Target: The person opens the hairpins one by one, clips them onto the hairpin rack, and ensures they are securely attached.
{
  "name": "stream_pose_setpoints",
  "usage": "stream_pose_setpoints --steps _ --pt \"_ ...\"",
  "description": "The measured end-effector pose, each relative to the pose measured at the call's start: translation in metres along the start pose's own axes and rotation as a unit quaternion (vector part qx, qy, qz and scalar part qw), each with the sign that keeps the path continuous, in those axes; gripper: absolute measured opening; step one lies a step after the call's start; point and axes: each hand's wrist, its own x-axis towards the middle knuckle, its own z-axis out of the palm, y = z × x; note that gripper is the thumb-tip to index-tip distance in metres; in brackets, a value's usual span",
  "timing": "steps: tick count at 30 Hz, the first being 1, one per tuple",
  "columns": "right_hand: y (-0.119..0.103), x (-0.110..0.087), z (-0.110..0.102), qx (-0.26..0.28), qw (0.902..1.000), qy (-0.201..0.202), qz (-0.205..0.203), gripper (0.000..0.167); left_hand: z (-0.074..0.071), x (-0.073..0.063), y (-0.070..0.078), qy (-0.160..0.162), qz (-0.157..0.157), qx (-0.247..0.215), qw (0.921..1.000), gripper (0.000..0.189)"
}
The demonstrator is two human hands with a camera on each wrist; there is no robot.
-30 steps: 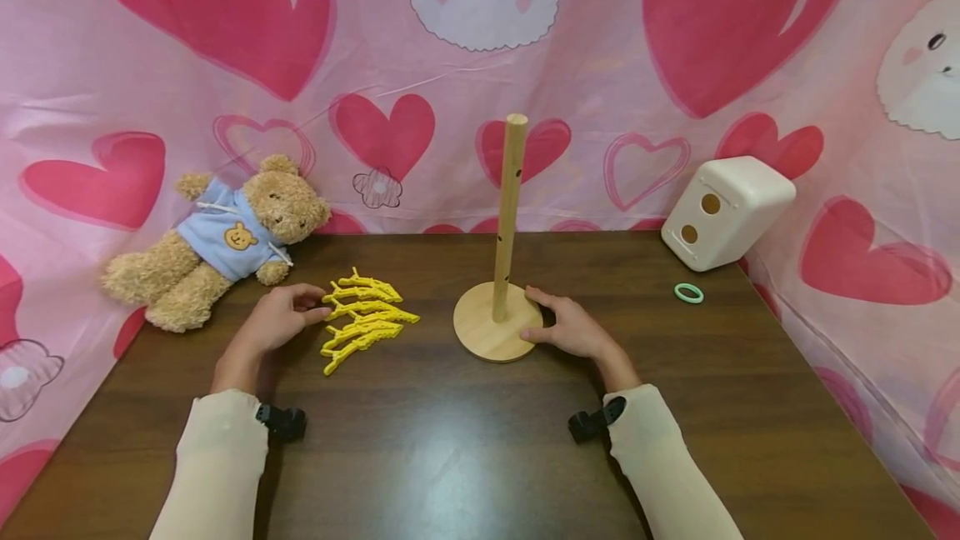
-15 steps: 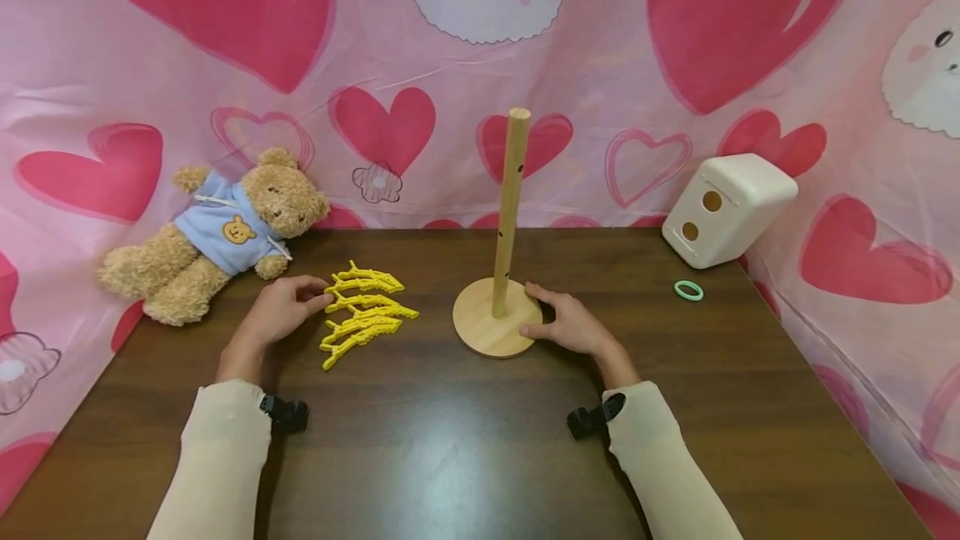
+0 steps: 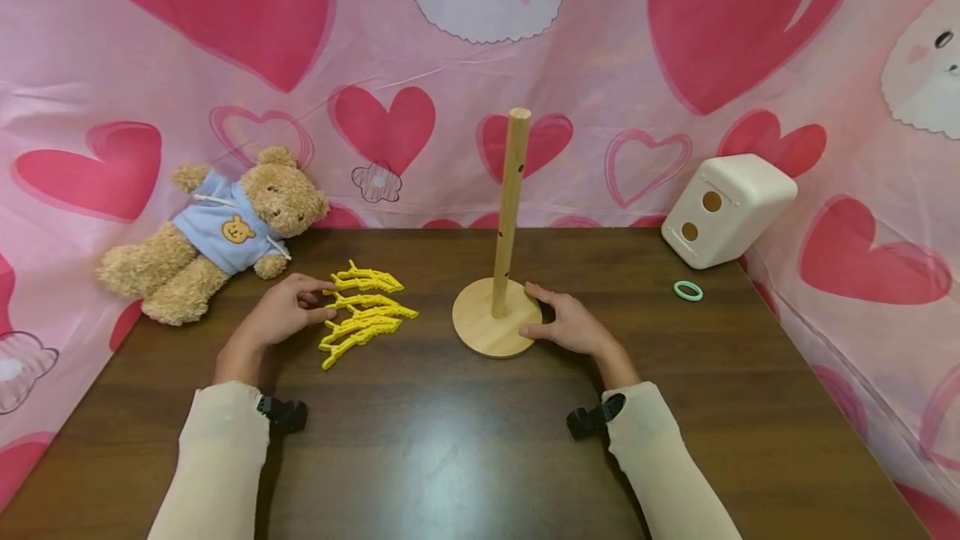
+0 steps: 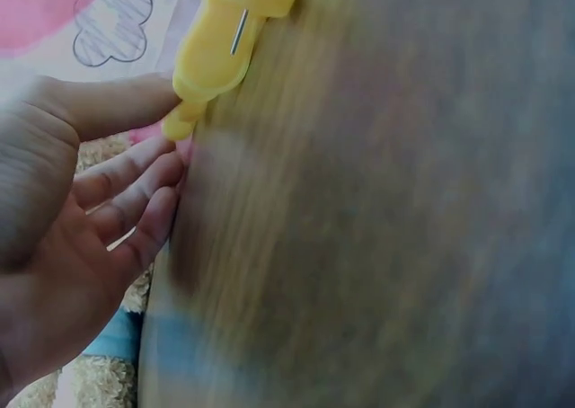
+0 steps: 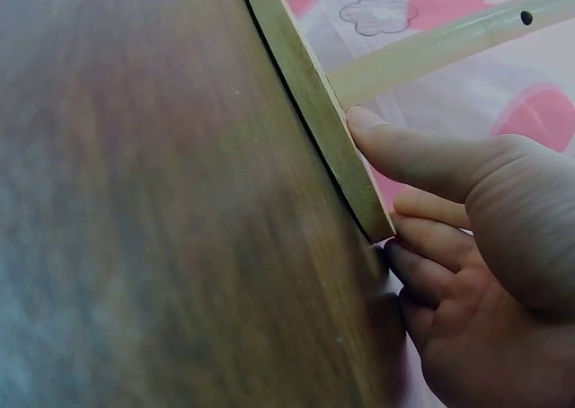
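In the head view, several yellow branch-shaped plastic pieces [image 3: 367, 315] lie fanned on the table. My left hand [image 3: 283, 309] is at their left ends, thumb and index finger spread apart. The left wrist view has my thumb at the end of one yellow piece [image 4: 216, 53], which bears a thin metal pin; the other fingers are loosely bent. A wooden stand [image 3: 508, 215] rises upright from a round base, with small dark holes along its pole. My right hand [image 3: 570, 323] holds the base's right edge. Close up, the right thumb lies on the base [image 5: 332, 129] and the fingers are at its rim.
A teddy bear [image 3: 225, 227] in a blue hoodie lies at the back left. At the back right sits a white box [image 3: 727, 211] with two round holes, a pale green ring [image 3: 687, 291] before it. A pink heart-printed cloth [image 3: 592, 65] hangs behind the table [image 3: 450, 448].
My left thumb and index finger have parted at the ends of the yellow pieces. The right hand and wooden stand keep their place; the head view has shifted slightly.
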Motion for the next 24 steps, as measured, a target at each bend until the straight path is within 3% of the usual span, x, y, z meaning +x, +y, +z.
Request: stream_pose_setpoints --steps 9,24 --pt "0.0012 0.0008 0.001 0.0 1.0 0.002 0.003 0.078 0.0022 0.0035 -0.0004 0.0 0.016 0.012 0.9998 0.045" --pt "0.003 0.0009 0.0028 -0.001 1.0 0.007 -0.004 0.077 -0.001 -0.0032 0.0075 0.041 -0.007 -0.078 0.9961 0.045"
